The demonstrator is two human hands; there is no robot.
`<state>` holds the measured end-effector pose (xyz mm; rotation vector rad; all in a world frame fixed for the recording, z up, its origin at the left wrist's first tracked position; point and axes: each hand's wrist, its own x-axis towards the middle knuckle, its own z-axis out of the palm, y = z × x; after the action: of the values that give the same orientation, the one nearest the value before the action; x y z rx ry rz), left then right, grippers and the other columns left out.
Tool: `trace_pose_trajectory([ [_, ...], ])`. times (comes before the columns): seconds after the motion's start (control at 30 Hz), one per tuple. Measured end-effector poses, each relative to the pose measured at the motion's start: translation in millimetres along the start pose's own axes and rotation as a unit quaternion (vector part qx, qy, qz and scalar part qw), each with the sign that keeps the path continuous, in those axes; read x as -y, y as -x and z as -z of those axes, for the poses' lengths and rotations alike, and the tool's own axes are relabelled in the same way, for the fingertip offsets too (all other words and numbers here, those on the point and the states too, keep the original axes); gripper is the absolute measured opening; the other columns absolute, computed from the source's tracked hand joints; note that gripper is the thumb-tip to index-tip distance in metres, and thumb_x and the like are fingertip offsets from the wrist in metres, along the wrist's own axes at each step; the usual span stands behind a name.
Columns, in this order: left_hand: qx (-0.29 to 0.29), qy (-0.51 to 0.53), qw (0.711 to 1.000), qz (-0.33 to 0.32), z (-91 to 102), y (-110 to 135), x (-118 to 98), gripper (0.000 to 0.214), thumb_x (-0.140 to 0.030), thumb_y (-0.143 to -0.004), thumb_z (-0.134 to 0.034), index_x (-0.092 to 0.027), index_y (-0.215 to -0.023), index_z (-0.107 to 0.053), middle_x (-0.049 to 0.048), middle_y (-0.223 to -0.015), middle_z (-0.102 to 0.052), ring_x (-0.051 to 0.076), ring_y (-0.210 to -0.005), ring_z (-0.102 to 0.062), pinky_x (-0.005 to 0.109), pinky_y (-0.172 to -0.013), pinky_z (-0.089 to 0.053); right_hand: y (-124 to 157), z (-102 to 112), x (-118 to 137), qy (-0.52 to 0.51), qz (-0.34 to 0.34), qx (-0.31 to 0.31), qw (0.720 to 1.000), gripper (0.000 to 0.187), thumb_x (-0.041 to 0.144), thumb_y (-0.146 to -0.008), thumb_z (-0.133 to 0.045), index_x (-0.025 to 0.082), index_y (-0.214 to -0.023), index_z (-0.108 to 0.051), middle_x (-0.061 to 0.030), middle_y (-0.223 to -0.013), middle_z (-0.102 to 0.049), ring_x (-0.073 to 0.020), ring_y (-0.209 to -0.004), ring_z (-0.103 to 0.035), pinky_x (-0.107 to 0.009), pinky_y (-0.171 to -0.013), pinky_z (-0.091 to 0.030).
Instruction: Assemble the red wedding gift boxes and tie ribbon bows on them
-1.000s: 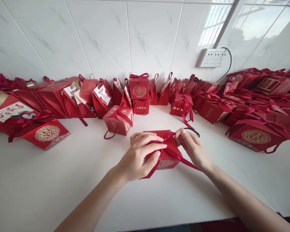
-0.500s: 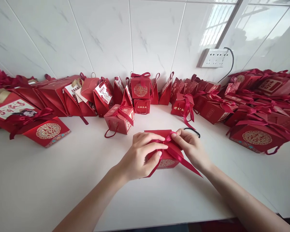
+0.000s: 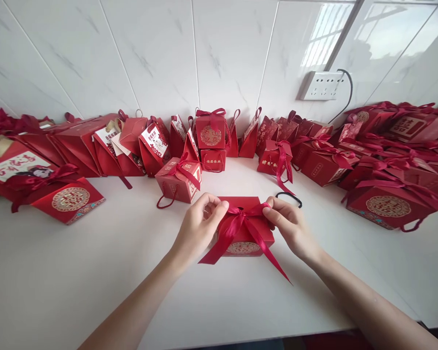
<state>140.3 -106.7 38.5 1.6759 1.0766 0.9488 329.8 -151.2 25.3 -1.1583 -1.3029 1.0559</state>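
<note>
A red gift box [image 3: 248, 247] with a gold round emblem stands at the front middle of the white table. On its top lies a dark red satin ribbon [image 3: 232, 231] tied in a bow, its two tails spread down over the front. My left hand [image 3: 198, 228] pinches the bow's left loop between thumb and fingertips. At the other side my right hand [image 3: 291, 226] pinches the right loop. Both loops are stretched outward from the knot. Just behind my right hand lies a thin black band [image 3: 290, 194].
A pink-red box [image 3: 179, 179] with a bow and cord handle stands behind the held one. Red boxes line the tiled wall [image 3: 160, 53], piled high at right. Bowed boxes [image 3: 68, 200] [image 3: 389, 206] flank both sides. A white socket panel [image 3: 321, 86] is on the wall.
My left hand has moved from over the knot leftward onto the left loop. The bow's loops are now spread sideways, and its tails hang lower, apart over the front.
</note>
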Motion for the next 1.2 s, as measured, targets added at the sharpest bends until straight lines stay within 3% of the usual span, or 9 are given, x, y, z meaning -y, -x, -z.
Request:
trace_pose_trajectory([
  [0.2, 0.022, 0.033, 0.999, 0.014, -4.5, 2.0, 0.4, 0.028, -0.038, -0.084, -0.053, -0.019, -0.067, -0.043, -0.0063, -0.057, -0.038, 0.008, -0.052, -0.036, 0.021, -0.050, -0.030, -2.4, -0.3, -2.0, 0.026, -0.015, -0.035, 0.999, 0.052, 0.063, -0.083, -0.049, 0.020, -0.056, -0.036, 0.0047, -0.049, -0.034, -0.0066, -0.042, -0.030, -0.022, -0.038, -0.029],
  [0.53, 0.036, 0.046, 0.998, 0.019, 0.0, 2.8, 0.7, 0.024, -0.023, -0.077, -0.050, -0.019, -0.058, -0.035, -0.0061, -0.052, -0.030, 0.008, -0.050, -0.028, 0.022, -0.047, -0.022, -0.5, 1.8, -3.4, -0.017, 0.009, 0.008, 1.000, 0.046, 0.052, -0.079, -0.058, 0.019, -0.054, -0.038, 0.0046, -0.048, -0.039, -0.0067, -0.041, -0.033, -0.021, -0.040, -0.030],
  [0.83, 0.013, 0.013, 1.000, 0.023, -3.5, 4.6, -4.9, 0.041, -0.039, -0.084, -0.051, -0.019, -0.059, -0.025, -0.0054, -0.056, -0.024, 0.009, -0.053, -0.026, 0.024, -0.050, -0.023, 1.0, 1.4, 0.3, 0.012, -0.002, 0.023, 1.000, 0.049, 0.056, -0.080, -0.057, 0.019, -0.054, -0.037, 0.0044, -0.049, -0.039, -0.0062, -0.043, -0.033, -0.020, -0.042, -0.030],
  [1.07, 0.018, 0.000, 1.000, -0.006, -3.8, 3.6, -2.5, 0.035, -0.030, -0.083, -0.049, -0.019, -0.059, -0.025, -0.0051, -0.059, -0.025, 0.008, -0.052, -0.026, 0.024, -0.050, -0.023, -0.2, 1.9, -3.0, 0.045, -0.016, 0.002, 0.999, 0.057, 0.064, -0.085, -0.044, 0.018, -0.052, -0.037, 0.0043, -0.047, -0.033, -0.0060, -0.042, -0.028, -0.022, -0.042, -0.028],
  [1.2, 0.026, 0.011, 1.000, 0.001, -3.2, 2.9, -1.5, 0.035, -0.028, -0.083, -0.047, -0.019, -0.058, -0.024, -0.0047, -0.060, -0.026, 0.008, -0.053, -0.026, 0.024, -0.049, -0.023, -0.6, 2.1, -2.9, 0.048, -0.029, -0.002, 0.998, 0.054, 0.061, -0.082, -0.051, 0.018, -0.052, -0.038, 0.0044, -0.048, -0.036, -0.0059, -0.042, -0.030, -0.022, -0.043, -0.027],
])
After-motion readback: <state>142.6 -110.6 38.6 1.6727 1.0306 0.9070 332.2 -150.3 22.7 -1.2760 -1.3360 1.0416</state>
